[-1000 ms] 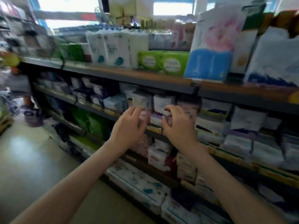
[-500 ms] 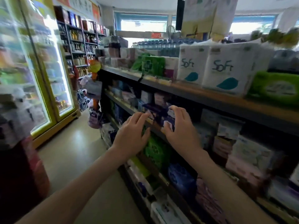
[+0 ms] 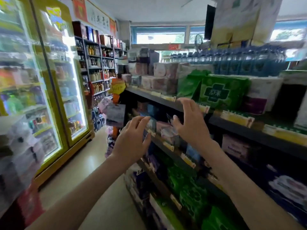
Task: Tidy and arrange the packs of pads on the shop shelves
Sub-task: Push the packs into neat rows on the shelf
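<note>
Now, left hand (image 3: 131,143), right hand (image 3: 191,125) near packs (image 3: 166,132)

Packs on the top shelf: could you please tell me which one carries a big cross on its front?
The bright green pack just beyond the right hand; its neighbours, a green bag and a white pack, show none.
</note>
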Available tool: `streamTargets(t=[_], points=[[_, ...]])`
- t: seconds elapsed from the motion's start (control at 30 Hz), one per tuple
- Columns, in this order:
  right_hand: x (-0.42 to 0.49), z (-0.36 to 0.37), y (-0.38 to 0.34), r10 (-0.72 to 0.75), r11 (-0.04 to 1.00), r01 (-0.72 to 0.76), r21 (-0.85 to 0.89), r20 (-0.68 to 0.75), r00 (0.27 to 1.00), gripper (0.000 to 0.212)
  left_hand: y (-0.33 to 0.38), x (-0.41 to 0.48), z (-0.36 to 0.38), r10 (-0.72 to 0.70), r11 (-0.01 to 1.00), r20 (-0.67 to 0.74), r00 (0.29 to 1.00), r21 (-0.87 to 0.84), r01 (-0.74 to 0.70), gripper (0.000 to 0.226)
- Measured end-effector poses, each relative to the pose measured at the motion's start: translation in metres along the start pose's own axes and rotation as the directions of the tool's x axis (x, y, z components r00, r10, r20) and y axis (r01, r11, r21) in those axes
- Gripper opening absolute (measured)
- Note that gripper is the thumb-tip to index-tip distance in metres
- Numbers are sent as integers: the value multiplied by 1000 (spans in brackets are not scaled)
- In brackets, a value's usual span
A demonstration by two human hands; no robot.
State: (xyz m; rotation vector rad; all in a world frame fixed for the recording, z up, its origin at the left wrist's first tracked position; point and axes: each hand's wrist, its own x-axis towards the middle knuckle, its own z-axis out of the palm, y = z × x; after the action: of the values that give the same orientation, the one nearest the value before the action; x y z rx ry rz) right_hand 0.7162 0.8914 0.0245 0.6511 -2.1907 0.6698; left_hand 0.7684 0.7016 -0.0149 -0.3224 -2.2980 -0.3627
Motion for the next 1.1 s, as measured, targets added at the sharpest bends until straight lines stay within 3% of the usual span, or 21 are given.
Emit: streamTargets(t=[0.07, 0.17, 0.3, 0.4, 0.6, 0.83, 1.0, 1.1], points=[[35, 5, 26, 55, 985, -74, -158, -119, 991, 48, -26, 35, 20, 50, 998, 1, 999, -32, -50, 53], [79, -6, 65, 225, 868, -300, -395, -225, 948, 60, -46, 88, 52, 156, 983, -5, 988, -102, -156, 52], [112, -32, 108, 441, 677, -479, -559, -213, 872, 84, -47, 152, 96, 275, 932, -30, 961, -238, -274, 48], [117, -42, 128, 565, 560, -505, -657, -142, 813, 98, -38, 185, 129, 333, 887, -76, 940, -314, -339, 44], [129, -51, 126, 553, 415, -427, -803, -150, 820, 100, -11, 234, 169, 404, 816, -101, 909, -409, -409, 50], [127, -46, 104, 532, 365, -415, -834, -180, 828, 115, 4, 266, 192, 507, 688, -166, 846, -513, -513, 60], [119, -38, 73, 589, 289, -448, -846, -212, 780, 118, 3, 281, 188, 591, 493, -167, 789, -699, -518, 88], [113, -23, 62, 503, 224, -456, -861, -299, 811, 108, -1, 281, 184, 672, 361, -206, 711, -747, -558, 101]])
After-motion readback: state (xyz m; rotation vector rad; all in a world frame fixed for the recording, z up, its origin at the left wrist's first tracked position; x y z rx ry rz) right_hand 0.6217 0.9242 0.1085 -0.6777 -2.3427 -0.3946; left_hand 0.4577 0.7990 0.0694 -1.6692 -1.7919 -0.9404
